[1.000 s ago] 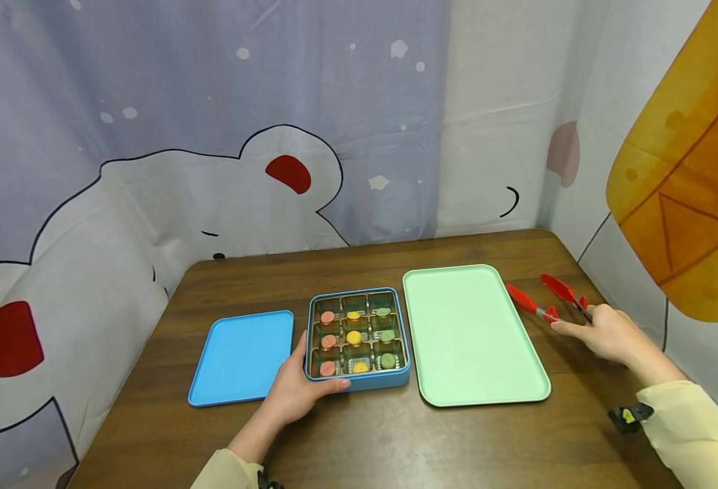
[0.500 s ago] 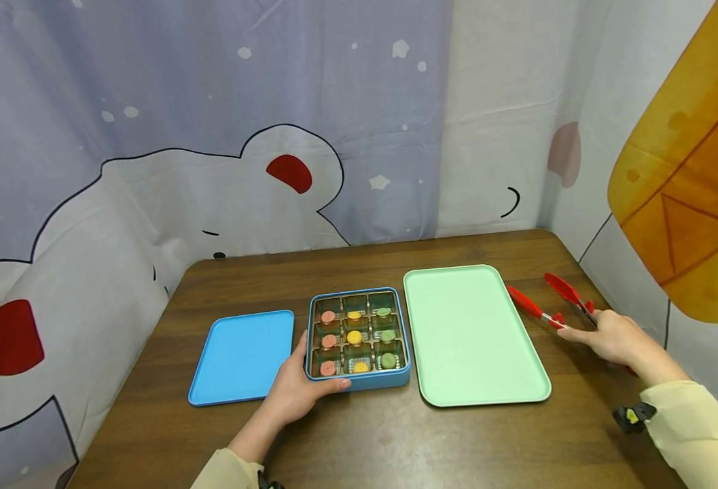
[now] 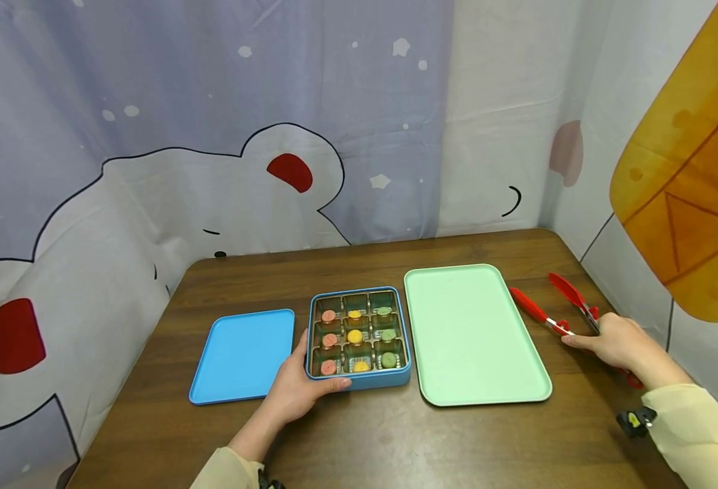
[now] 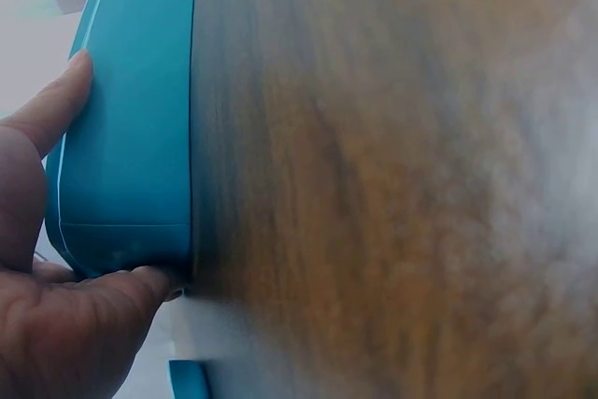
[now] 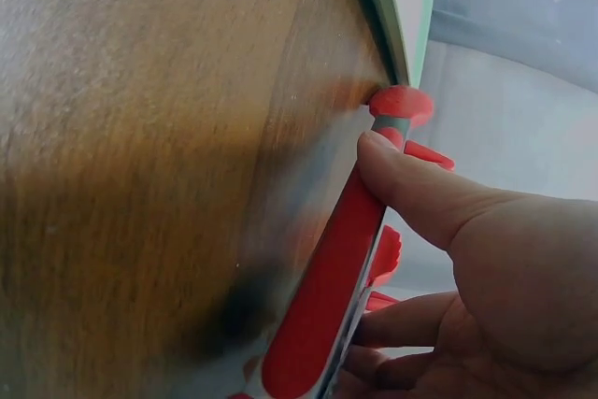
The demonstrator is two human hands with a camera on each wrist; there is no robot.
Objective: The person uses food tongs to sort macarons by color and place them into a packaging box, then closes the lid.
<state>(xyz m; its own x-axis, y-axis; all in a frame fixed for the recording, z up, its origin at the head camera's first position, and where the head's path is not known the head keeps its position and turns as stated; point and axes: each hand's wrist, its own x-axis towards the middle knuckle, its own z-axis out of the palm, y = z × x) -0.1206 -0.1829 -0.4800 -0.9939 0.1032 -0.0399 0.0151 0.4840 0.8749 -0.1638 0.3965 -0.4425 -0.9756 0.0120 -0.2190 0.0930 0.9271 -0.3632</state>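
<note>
My left hand [image 3: 297, 384] holds the near left corner of a blue box [image 3: 377, 382]. Its thumb lies along the front wall, and the fingers wrap the left side. Inside, a divided tray with square compartments carries small round pink, yellow and green pieces [image 3: 355, 337], arranged by colour in columns. The left wrist view shows thumb and fingers on the box wall [image 4: 131, 119]. At the right, my right hand [image 3: 630, 348] grips red-tipped tongs [image 3: 532, 305] with their arms spread apart. In the right wrist view the thumb presses a red handle [image 5: 327, 287], fingers on the other side.
A pale green tray [image 3: 475, 333] lies between the box and the tongs. A flat blue lid [image 3: 245, 356] lies left of the box. All rest on a brown wooden table [image 3: 456, 441], with printed curtains [image 3: 383, 122] behind and at the sides.
My right hand and the tongs have shifted slightly to the right, away from the green tray. The left hand and the box stay in place.
</note>
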